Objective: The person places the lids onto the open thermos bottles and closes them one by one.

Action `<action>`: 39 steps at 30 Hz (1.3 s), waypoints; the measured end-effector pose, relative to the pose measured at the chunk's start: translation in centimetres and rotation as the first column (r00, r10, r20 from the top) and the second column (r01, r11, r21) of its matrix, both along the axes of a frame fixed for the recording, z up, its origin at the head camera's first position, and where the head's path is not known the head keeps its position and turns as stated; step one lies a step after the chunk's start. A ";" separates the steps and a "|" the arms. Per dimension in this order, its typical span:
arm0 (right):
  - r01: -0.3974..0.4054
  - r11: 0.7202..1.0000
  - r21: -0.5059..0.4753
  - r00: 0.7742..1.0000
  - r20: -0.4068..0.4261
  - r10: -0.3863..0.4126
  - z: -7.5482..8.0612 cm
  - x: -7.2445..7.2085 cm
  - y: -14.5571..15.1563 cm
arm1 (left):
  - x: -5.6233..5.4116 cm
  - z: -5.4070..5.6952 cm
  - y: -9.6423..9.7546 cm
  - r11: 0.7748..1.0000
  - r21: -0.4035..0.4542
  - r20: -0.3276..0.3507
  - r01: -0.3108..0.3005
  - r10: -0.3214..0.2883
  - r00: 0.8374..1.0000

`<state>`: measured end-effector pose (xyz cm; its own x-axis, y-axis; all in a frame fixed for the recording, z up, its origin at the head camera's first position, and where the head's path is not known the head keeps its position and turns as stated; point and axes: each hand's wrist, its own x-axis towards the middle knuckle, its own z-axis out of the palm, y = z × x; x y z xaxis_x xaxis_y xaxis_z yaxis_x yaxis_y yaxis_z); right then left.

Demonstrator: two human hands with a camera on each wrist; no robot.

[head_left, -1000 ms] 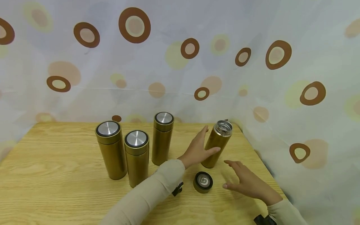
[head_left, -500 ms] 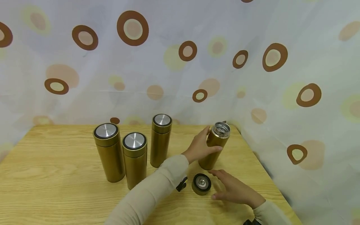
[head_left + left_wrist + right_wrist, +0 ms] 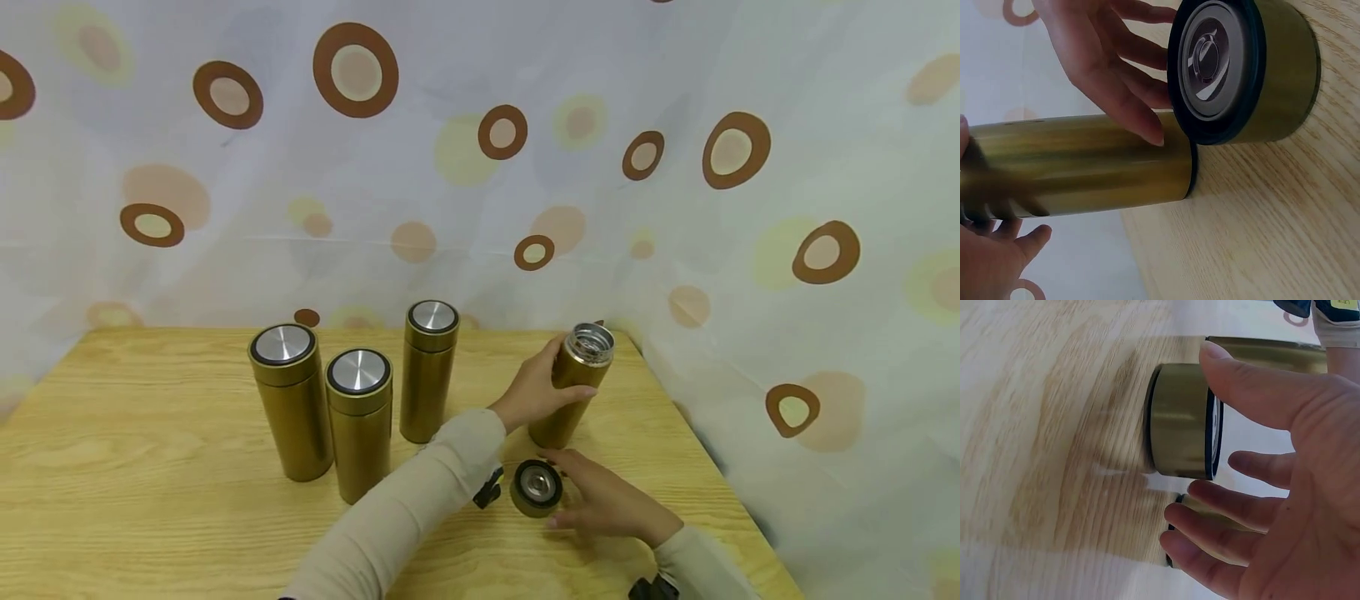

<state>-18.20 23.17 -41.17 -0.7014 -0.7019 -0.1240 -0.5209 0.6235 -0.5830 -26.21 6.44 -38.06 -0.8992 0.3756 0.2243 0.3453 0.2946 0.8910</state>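
Observation:
My left hand (image 3: 536,387) grips the upper body of a gold thermos bottle (image 3: 562,425), whose bare metal mouth faces up. In the left wrist view the left-hand fingers (image 3: 1007,240) wrap the bottle's far side. Upside down on the table, in front of that bottle, lies its gold lid (image 3: 537,488), with the inner side and black ring on top. My right hand (image 3: 611,500) reaches over beside the lid, thumb and fingers spread apart. In the right wrist view the right hand (image 3: 1279,462) has its thumb tip near the lid's edge; contact cannot be made out.
To the left stand three capped gold thermos bottles: a wide one (image 3: 296,417), another (image 3: 363,433) close beside it, and a slimmer one (image 3: 429,375) farther back. All are on a wooden table (image 3: 165,467). A patterned curtain (image 3: 450,183) hangs behind and along the right edge.
My left hand has closed round the uncapped thermos bottle. My right hand has moved left, from the table's right side to the lid. The lid and the capped bottles stay put.

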 end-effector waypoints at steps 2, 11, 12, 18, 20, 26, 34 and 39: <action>-0.013 1.000 0.002 1.000 -0.009 0.013 -0.2 -0.1 -0.2 | 0.1 -0.1 0.1 1.000 0.005 0.009 0.000 0.000 1.000; -0.028 0.998 0.053 0.998 -0.048 0.031 -0.3 -0.9 -1.6 | 0.4 -0.1 0.2 0.999 0.045 0.045 -0.008 0.006 0.999; -0.029 0.998 0.053 0.998 -0.053 0.032 -0.3 -0.9 -1.7 | 0.4 -0.1 0.2 0.999 0.046 0.042 -0.008 0.006 0.999; -0.022 0.998 0.067 0.996 -0.089 0.028 -0.3 -1.0 -1.7 | 0.3 -0.2 0.3 0.999 0.043 0.031 0.000 -0.001 1.000; -0.007 0.997 0.070 0.997 -0.082 0.013 -0.3 -0.9 -1.5 | 0.3 -0.3 0.3 0.999 0.045 0.031 0.003 -0.004 1.000; 0.070 0.997 -0.025 0.997 0.030 -0.069 -0.2 -0.3 -0.1 | 0.3 -0.4 0.3 0.999 0.044 0.042 0.004 -0.006 0.999; 0.291 0.942 -0.170 0.951 0.157 -0.265 1.6 0.9 2.6 | 0.4 -0.2 0.4 0.999 0.045 0.042 0.006 -0.007 0.999; 0.401 0.864 -0.303 0.914 0.192 -0.357 3.7 1.1 4.0 | 0.3 0.0 0.3 0.999 0.046 0.026 0.010 -0.011 1.000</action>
